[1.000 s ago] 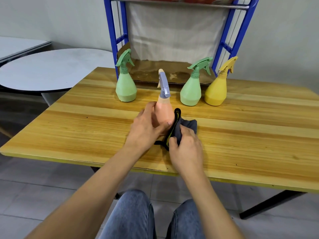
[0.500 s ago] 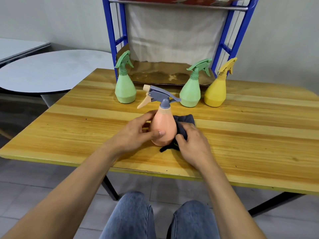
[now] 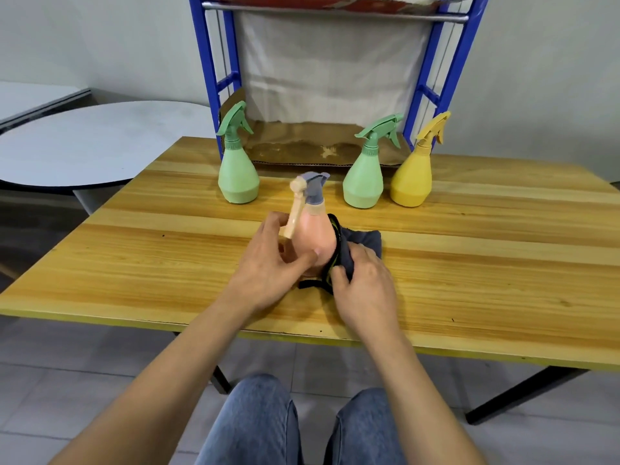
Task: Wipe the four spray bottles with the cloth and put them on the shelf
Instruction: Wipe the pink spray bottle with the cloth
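Note:
My left hand (image 3: 268, 263) grips a peach spray bottle (image 3: 313, 234) with a grey head and a beige trigger turned towards me. My right hand (image 3: 364, 290) presses a dark grey cloth (image 3: 355, 250) with a yellow-black edge against the bottle's right side. Both rest over the middle of the wooden table (image 3: 469, 263). Behind stand two green spray bottles (image 3: 238, 172) (image 3: 364, 182) and a yellow spray bottle (image 3: 412, 179). The blue shelf (image 3: 436, 78) rises at the table's back, its lower board lined with brown cardboard (image 3: 302, 147).
A round grey table (image 3: 84, 142) stands to the left, lower than the wooden one. A white cloth hangs across the back of the shelf. My knees in jeans sit under the table's near edge.
The peach bottle has been turned in my left hand, its trigger swinging from the left round towards me. My right hand has shifted the cloth along the bottle's right side.

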A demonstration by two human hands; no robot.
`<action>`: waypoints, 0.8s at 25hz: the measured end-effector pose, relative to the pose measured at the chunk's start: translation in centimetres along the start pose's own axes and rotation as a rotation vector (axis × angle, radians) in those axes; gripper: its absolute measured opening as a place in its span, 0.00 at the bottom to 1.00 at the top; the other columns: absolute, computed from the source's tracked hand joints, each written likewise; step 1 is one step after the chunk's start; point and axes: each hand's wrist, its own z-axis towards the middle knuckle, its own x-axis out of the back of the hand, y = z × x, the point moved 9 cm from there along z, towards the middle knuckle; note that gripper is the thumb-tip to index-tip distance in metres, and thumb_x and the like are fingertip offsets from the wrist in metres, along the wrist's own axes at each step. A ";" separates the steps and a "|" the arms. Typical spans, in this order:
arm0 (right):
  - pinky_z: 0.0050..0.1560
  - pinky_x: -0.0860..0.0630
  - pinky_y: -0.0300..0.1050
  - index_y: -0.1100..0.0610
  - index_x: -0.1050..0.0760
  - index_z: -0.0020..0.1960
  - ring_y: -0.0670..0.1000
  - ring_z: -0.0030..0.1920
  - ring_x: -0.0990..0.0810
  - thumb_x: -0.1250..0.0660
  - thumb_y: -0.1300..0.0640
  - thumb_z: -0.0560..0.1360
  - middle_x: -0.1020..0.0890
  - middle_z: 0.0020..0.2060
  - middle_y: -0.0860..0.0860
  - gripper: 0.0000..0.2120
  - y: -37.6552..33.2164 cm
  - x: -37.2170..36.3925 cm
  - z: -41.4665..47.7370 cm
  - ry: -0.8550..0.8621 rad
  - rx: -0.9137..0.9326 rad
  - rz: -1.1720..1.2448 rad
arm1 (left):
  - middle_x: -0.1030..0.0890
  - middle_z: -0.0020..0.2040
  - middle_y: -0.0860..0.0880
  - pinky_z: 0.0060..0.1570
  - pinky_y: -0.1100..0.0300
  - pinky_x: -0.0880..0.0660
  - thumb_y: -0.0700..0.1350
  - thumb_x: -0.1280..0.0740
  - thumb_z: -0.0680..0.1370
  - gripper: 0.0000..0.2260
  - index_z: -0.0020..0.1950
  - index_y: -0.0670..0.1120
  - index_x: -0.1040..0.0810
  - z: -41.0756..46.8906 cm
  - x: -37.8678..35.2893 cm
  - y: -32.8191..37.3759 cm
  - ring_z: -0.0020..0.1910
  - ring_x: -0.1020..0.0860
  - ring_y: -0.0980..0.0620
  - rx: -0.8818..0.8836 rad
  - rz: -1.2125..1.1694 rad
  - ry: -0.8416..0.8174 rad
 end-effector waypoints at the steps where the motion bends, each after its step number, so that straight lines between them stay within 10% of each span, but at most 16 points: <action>1: 0.54 0.28 0.50 0.57 0.24 0.61 0.57 0.55 0.22 0.36 0.56 0.75 0.20 0.55 0.54 0.16 0.0 0.0 0.2 -0.011 0.008 0.003 | 0.25 0.63 0.56 0.49 0.56 0.21 0.58 0.27 0.74 0.28 0.69 0.53 0.34 -0.5 0.5 0.0 0.49 0.20 0.55 -0.013 0.009 -0.058; 5: 0.59 0.29 0.50 0.55 0.27 0.69 0.56 0.61 0.23 0.36 0.55 0.76 0.21 0.62 0.53 0.21 0.0 -0.2 0.6 -0.065 0.033 -0.022 | 0.29 0.62 0.54 0.49 0.59 0.21 0.57 0.24 0.74 0.37 0.78 0.57 0.38 -1.0 1.3 0.4 0.47 0.22 0.57 -0.108 0.114 -0.183; 10: 0.65 0.31 0.50 0.57 0.28 0.70 0.56 0.66 0.26 0.37 0.54 0.77 0.23 0.65 0.54 0.22 -0.4 -0.3 -1.1 -0.110 0.083 -0.083 | 0.27 0.63 0.52 0.57 0.51 0.22 0.59 0.22 0.71 0.34 0.71 0.53 0.33 -0.1 0.4 0.0 0.58 0.24 0.50 -0.023 -0.009 0.067; 15: 0.56 0.28 0.51 0.50 0.29 0.69 0.55 0.55 0.23 0.37 0.48 0.71 0.20 0.53 0.51 0.27 -0.1 0.9 0.1 -0.066 0.083 -0.208 | 0.25 0.69 0.51 0.61 0.48 0.23 0.61 0.23 0.70 0.37 0.72 0.52 0.37 1.2 0.3 0.0 0.66 0.24 0.48 0.031 -0.004 0.119; 20: 0.73 0.35 0.53 0.47 0.29 0.72 0.53 0.73 0.33 0.36 0.51 0.73 0.29 0.73 0.48 0.27 1.6 0.0 3.0 -0.131 0.123 -0.206 | 0.29 0.68 0.55 0.60 0.60 0.31 0.53 0.24 0.74 0.40 0.80 0.52 0.42 2.0 0.0 0.1 0.64 0.29 0.56 -0.022 0.043 -0.015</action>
